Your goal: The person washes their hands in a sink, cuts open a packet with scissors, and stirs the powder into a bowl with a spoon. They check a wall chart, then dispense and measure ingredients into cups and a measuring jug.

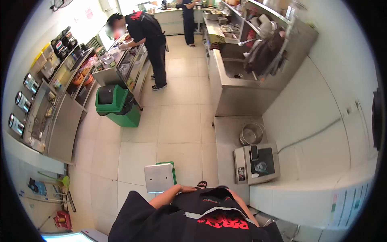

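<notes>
My left hand lies against the front of my dark apron, its fingers stretched out and nothing visible in it. My right forearm comes forward along the other side of my body; its hand is hidden by the dark clothing. Just beyond my left forearm, low by the floor, is a square grey panel with two dark dots, with a green edge showing behind it. One sandalled foot shows past the apron.
To the right, a metal pot and a countertop appliance stand on a low steel bench. A steel sink is beyond. Ahead left stand a green bin and a person at a counter; another person stands farther back.
</notes>
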Tool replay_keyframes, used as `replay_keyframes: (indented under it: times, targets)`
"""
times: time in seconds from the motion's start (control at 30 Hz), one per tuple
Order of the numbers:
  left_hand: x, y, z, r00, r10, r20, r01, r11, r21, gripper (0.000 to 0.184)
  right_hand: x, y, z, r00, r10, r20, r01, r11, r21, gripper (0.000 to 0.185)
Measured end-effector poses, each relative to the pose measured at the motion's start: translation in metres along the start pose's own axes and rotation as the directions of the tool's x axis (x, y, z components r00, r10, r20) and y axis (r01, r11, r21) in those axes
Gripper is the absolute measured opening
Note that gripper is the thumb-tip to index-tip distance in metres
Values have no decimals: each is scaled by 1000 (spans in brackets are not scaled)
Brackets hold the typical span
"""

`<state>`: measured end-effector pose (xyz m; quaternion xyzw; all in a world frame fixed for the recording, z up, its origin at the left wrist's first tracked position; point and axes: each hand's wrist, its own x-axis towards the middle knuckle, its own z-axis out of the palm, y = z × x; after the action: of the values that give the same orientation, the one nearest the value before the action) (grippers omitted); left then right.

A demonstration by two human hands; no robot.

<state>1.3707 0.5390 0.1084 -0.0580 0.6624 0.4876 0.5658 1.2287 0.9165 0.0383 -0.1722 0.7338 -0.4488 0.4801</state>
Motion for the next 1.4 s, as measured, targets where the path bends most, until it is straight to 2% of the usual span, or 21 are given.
replay_keyframes:
  times: [0.13, 0.23, 0.3, 0.37, 0.4, 0.43, 0.5, 0.53, 0.57, 0.6, 0.63, 0.67, 0.7, 0.77, 0.83, 1.0, 1.07, 1.2, 1.23, 1.3, 1.4]
  targets:
    - [-95, 6, -19, 978, -200, -56, 143, 846, -513, 88, 79, -148, -22, 993, 116, 15, -109, 964, -245, 79]
    - [-18, -105, -9, 979, -25, -202, -111, 763, -636, 94, 138, -214, -30, 941, 294, 168, -257, 943, -212, 79]
    - [-37, -112, -19, 989, 0, -148, -115, 624, -773, 91, 217, -183, -49, 898, 299, 322, -182, 920, -347, 83]
    - [-26, -140, -22, 986, 21, -166, -154, 506, -849, 87, 281, -195, -60, 682, 454, 573, -265, 884, -385, 82]
    - [-13, -159, -25, 977, 29, -212, -201, 464, -863, 84, 316, -223, -57, 666, 464, 584, -248, 876, -413, 82]
    - [-14, -167, -32, 966, 38, -257, -248, 421, -872, 80, 345, -256, -56, 684, 583, 439, -317, 779, -541, 68]
    - [-25, -155, -47, 912, -214, -350, -268, 335, -903, 74, 418, -317, -53, 777, 576, 255, -179, 590, -787, 52]
    - [-40, -146, -62, 803, -462, -376, -275, 272, -922, 68, 469, -332, -44, 840, 470, 272, 25, 467, -884, 50]
    - [-43, -156, -87, 795, -470, -384, -297, 251, -921, 68, 543, -337, -36, 886, 313, 342, 223, 358, -907, 50]
    - [-46, -169, -101, 688, -511, -515, -335, 407, -850, 63, 597, -339, -29, 887, 166, 430, 392, 220, -893, 51]
    - [-50, -174, -103, 576, -523, -628, -334, 550, -766, 58, 608, -392, -9, 923, 37, 383, 309, 520, -796, 46]
    - [-55, -170, -109, 382, -660, -647, -535, 412, -737, 52, 639, -420, 15, 942, 46, 334, 236, 618, -750, 42]
    - [-67, -167, -117, 393, -672, -627, -530, 391, -752, 52, 673, -448, 34, 915, 18, 403, 306, 621, -722, 37]
    - [-103, -166, -142, 115, -802, -586, -756, 312, -575, 48, 705, -529, 86, 884, -46, 466, 442, 410, -798, 37]
    - [-127, -186, -162, 142, -825, -547, -749, 272, -604, 48, 748, -581, 147, 852, -96, 514, 515, 324, -794, 37]
    - [-170, -280, -171, 198, -808, -555, -684, 291, -669, 49, 793, -677, 313, 753, -153, 640, 636, 422, -647, 38]
    - [-206, -333, -182, 467, -842, -271, -708, -172, -685, 48, 807, -685, 377, 749, -154, 644, 627, 478, -615, 38]
    - [-320, -456, -197, 304, -882, -360, -740, 19, -672, 44, 815, -694, 497, 703, -9, 711, 571, 602, -557, 38]
    - [-357, -487, -207, 338, -905, -257, -741, -88, -665, 43, 797, -710, 528, 716, 119, 688, 454, 670, -588, 38]
    - [-423, -545, -236, 277, -936, -219, -723, -53, -689, 45, 803, -705, 586, 554, -21, 833, 718, 519, -464, 40]
    - [-518, -637, -293, 221, -936, -275, -723, 32, -690, 46, 801, -754, 669, 502, 82, 861, 677, 582, -450, 40]
